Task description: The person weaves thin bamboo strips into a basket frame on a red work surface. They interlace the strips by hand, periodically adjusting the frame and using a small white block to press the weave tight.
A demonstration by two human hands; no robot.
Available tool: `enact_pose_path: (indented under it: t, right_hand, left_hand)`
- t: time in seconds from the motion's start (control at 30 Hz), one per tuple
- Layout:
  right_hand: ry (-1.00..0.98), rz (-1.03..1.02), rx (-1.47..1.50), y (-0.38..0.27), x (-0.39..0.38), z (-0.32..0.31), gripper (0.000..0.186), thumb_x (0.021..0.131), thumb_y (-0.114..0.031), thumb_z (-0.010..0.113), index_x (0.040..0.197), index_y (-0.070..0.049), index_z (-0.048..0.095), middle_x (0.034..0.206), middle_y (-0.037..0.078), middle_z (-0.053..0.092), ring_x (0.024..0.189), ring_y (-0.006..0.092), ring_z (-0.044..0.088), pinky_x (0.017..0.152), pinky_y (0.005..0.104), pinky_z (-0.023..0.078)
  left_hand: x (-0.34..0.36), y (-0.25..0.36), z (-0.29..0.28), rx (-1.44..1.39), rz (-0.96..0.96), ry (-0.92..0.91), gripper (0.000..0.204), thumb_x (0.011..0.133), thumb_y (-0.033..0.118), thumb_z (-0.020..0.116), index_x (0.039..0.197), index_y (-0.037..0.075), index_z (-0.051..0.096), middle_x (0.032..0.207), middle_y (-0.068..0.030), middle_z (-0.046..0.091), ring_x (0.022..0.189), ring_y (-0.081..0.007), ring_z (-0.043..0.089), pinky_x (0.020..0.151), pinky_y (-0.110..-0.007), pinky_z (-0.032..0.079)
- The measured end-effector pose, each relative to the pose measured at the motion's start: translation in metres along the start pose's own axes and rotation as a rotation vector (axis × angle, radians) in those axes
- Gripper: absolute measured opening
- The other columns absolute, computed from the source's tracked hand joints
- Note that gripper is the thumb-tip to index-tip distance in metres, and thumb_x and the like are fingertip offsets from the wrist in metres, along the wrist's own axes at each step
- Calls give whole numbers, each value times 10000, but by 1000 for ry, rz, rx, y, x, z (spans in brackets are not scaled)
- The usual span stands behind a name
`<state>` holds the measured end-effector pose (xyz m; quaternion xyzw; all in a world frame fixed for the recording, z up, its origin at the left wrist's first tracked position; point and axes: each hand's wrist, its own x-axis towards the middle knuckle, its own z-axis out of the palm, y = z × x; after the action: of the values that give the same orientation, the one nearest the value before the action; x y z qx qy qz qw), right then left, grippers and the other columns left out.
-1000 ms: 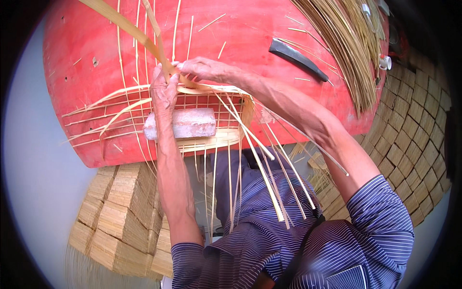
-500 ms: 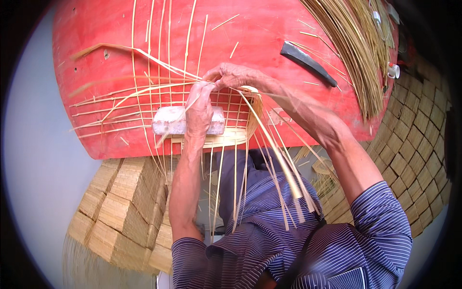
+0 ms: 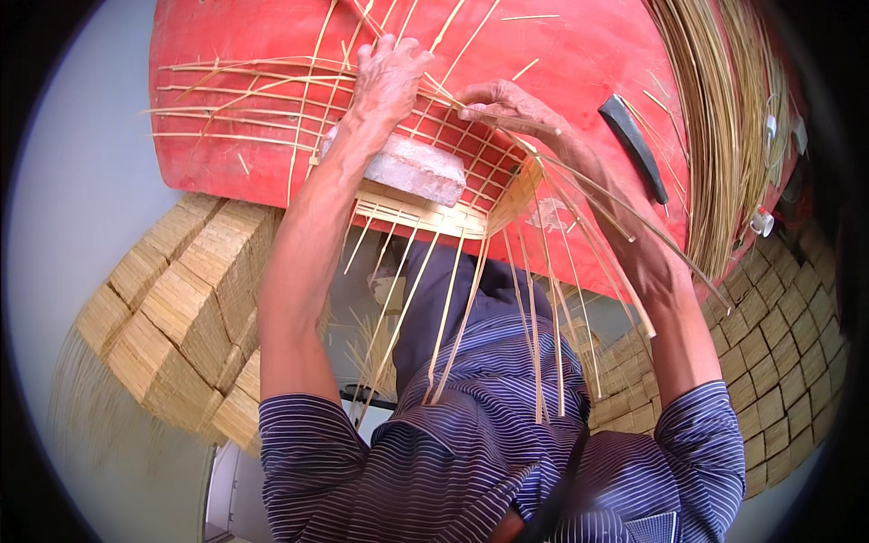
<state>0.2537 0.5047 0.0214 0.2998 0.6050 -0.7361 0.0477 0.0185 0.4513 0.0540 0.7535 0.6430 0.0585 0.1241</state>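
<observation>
A half-woven basket of pale bamboo strips (image 3: 471, 154) lies on a red board, with an open grid base and a tighter woven wall along its near side. Across the grid rests a pinkish-white brick (image 3: 416, 172), partly covered by my left forearm. At the far edge of the weave, my left hand (image 3: 391, 81) is closed round a bamboo strip, fingers bent over it. To its right my right hand (image 3: 511, 101) pinches the strip at the weave's far right corner, thumb toward the left. Loose strip ends fan out over my right forearm and toward my lap.
A curved dark blade-like tool (image 3: 634, 149) lies on the red board (image 3: 579, 54) right of my hands. Beyond it is a long bundle of thin strips (image 3: 715, 136). Stacks of woven straw-coloured pieces stand at lower left (image 3: 181, 299) and right (image 3: 769, 380). A small white cup (image 3: 762, 221) sits by the board's right edge.
My hands, close together before, are now apart: the left is farther away, the right farther right. Basket and brick appear turned clockwise, and the whole view has shifted.
</observation>
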Motion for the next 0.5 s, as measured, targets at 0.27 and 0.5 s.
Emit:
enact_pose_path:
  t: [0.27,0.5]
  right_hand:
    - [-58,-30,-34,7,2,0,537,938,-524,636,1237,-79,619,1163,111,671,1146,250,602,998,434,477]
    - [-56,17,-151,0,0,-2,495,966,-500,606,1249,-94,604,1107,72,660,1059,199,598,932,377,484]
  left_hand:
    - [-1,-10,-2,143,55,-42,97,898,181,604,901,156,698,875,-42,660,945,-254,645,973,-525,400]
    - [-4,-11,-5,176,52,-98,143,921,141,554,930,166,694,865,-50,662,922,-254,643,931,-521,418]
